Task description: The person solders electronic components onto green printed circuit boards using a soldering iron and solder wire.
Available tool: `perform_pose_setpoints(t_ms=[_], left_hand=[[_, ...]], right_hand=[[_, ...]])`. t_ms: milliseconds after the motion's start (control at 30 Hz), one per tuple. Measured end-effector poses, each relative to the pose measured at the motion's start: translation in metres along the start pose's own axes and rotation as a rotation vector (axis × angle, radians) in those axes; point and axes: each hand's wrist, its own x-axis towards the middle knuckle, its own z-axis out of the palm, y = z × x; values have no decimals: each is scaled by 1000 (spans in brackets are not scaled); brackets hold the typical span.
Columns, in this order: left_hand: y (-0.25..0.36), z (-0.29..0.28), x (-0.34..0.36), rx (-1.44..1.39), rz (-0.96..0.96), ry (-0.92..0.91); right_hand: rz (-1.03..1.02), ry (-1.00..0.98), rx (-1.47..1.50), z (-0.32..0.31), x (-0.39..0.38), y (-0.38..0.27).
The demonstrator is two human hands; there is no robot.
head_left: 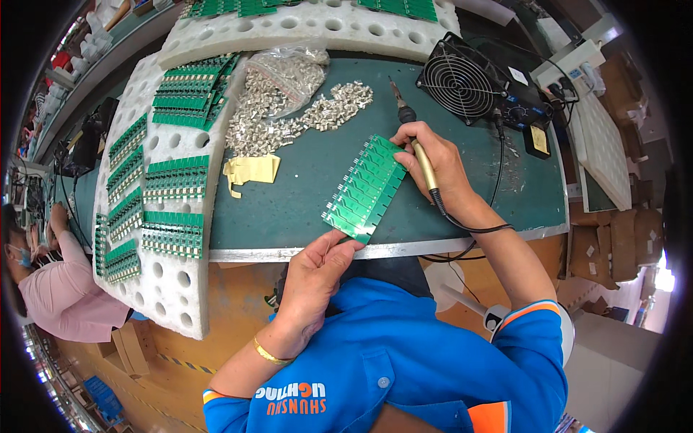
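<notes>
A green circuit board panel (367, 189) is held tilted above the near edge of the bench. Its lower left end is pinched between the thumb and fingers of my left hand (317, 270). My right hand (438, 164) grips a soldering iron (424, 160) with a gold-coloured handle, its tip pointing away from me. The thumb and forefinger of that hand also touch the panel's upper right end. Beyond the panel lies a heap of small silvery metal connectors (338, 107), partly inside a clear plastic bag (294, 76).
White foam trays (193, 278) on the left and at the back (310, 32) bear rows of green boards. A black fan (462, 79) stands at the back right by a soldering station (523, 108). Yellow paper (251, 170) lies near the connectors. At far left sits a person (68, 289) in pink.
</notes>
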Motion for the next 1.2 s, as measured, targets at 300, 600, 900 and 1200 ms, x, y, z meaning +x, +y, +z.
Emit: perform_pose_setpoints(t_ms=[300, 600, 900, 1200], left_hand=[[11, 8, 4, -14, -113, -121], [8, 9, 12, -103, -171, -176], [6, 8, 19, -171, -250, -245], [2, 6, 25, -321, -310, -257]], right_hand=[[-63, 33, -21, -4, 4, 15], [-78, 10, -19, -1, 10, 22], [-98, 42, -27, 1, 15, 27], [-104, 51, -49, 4, 17, 27]])
